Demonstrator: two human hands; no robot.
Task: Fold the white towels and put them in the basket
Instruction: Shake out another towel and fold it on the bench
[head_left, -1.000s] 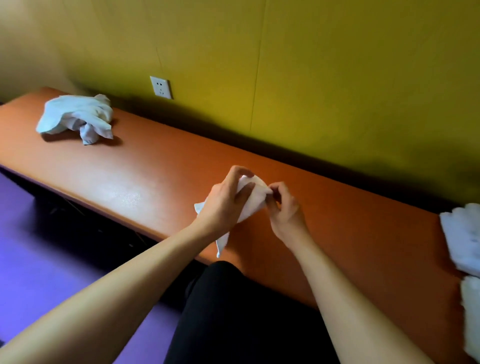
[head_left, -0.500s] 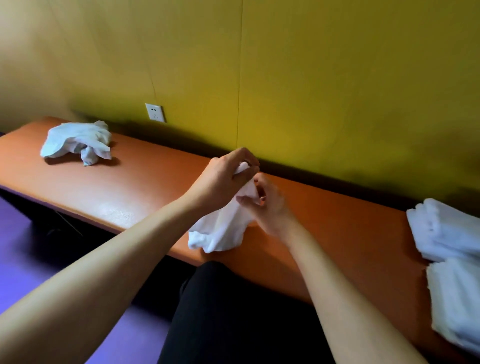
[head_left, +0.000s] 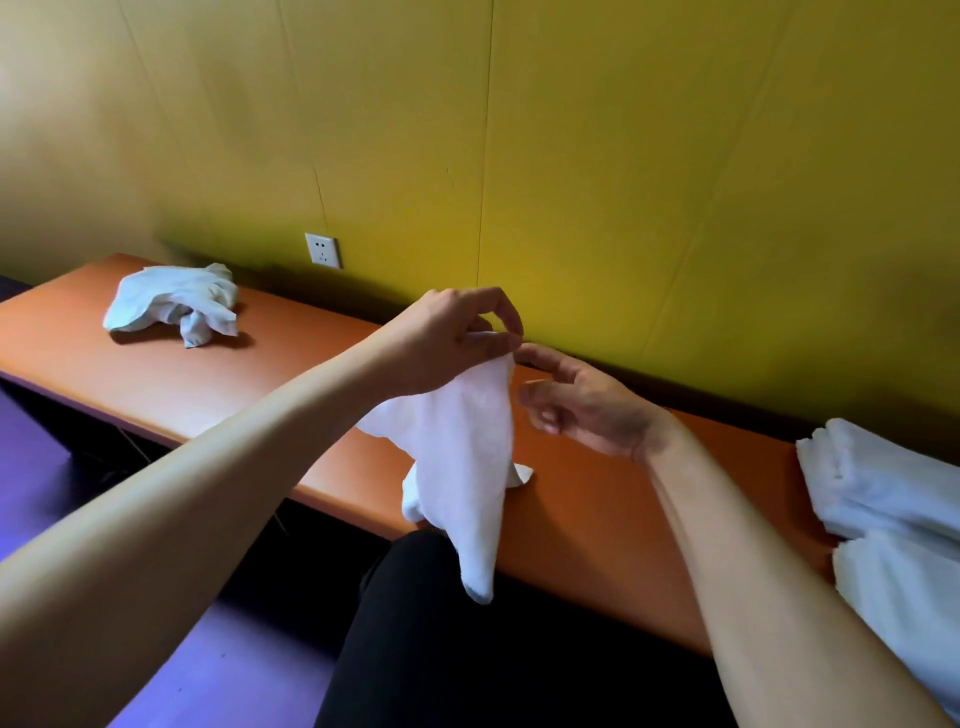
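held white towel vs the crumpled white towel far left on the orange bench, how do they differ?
Support: the held white cloth towel hangs from the left hand, which pinches its top corner; the crumpled white towel lies on the orange bench, touched by no hand.
Shape: the held one drapes long and tapering; the crumpled one is a low bunched heap.
Place: held is centre, beside the open right hand; crumpled is far left.
Shared: both white, both unfolded.

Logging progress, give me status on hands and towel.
Left hand pinches hanging towel by its corner. Right hand open beside it. Crumpled towel waits; no basket visible.
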